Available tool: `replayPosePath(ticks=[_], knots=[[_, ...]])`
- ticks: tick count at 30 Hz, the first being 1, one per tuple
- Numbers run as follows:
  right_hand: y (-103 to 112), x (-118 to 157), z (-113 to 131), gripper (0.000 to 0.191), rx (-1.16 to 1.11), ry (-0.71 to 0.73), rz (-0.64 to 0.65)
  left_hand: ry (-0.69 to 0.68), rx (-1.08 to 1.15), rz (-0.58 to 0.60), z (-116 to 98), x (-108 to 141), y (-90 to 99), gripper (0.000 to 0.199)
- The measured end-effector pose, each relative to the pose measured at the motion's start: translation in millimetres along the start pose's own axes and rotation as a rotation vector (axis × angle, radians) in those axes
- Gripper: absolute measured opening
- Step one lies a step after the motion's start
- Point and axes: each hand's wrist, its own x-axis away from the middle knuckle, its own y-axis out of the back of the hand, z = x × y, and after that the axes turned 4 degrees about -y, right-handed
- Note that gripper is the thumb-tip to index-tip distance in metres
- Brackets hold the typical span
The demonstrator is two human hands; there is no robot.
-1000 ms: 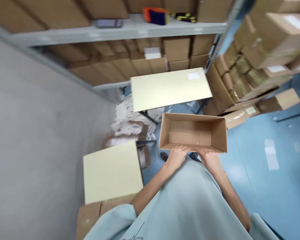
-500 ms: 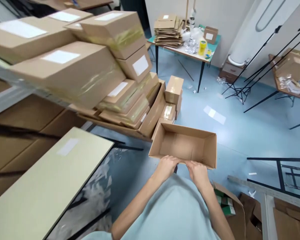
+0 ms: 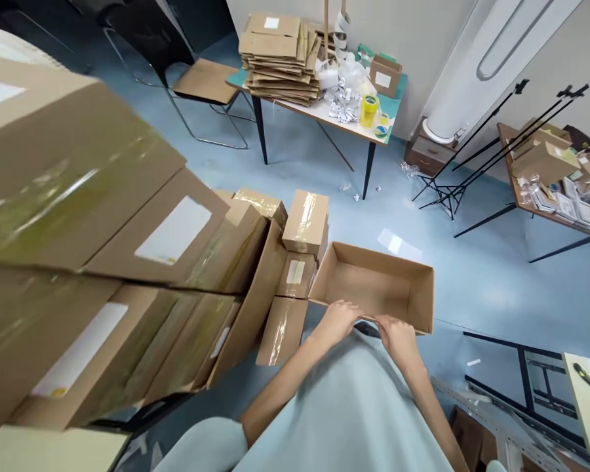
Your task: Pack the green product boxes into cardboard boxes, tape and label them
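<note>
An open, empty cardboard box is held out in front of my body, over the blue floor. My left hand grips its near wall left of the middle, fingers curled over the rim. Close beside it, my right hand holds the same wall a little to the right. The box's left side is next to small taped cartons stacked on the floor.
Large stacked boxes fill the left side. Ahead, a table bears flattened cardboard and yellow tape. A chair stands beside it. Black stands and another table are at right.
The view has moved forward past the large boxes at left, which now look nearer. The pale table at left has mostly left view. Both hands still hold the open box.
</note>
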Motion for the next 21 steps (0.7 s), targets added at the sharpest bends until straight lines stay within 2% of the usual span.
replayPosePath(ticks=[4,8,11,15,18,21], knots=[[39,-80,-18,0.042,-0.034,-0.07,-0.069,-0.07,-0.011,0.027,42,-89,51.9,0.028],[70,-178,-38,0.041,-0.056,-0.075,-0.096,-0.081,-0.031,0.067,98,-177,87.7,0.024],[103,-267,-50,0.04,-0.043,-0.046,-0.043,-0.026,-0.043,0.084,151,-241,111.9,0.024],[157,-397,-59,0.039,0.008,0.041,0.085,0.113,-0.013,0.067,228,-324,145.8,0.025],[194,-492,-63,0.038,0.041,0.072,0.173,0.223,0.008,0.113,284,-384,170.8,0.025],[222,-573,-65,0.037,0.057,0.05,0.244,0.293,0.031,0.171,334,-438,191.6,0.027]])
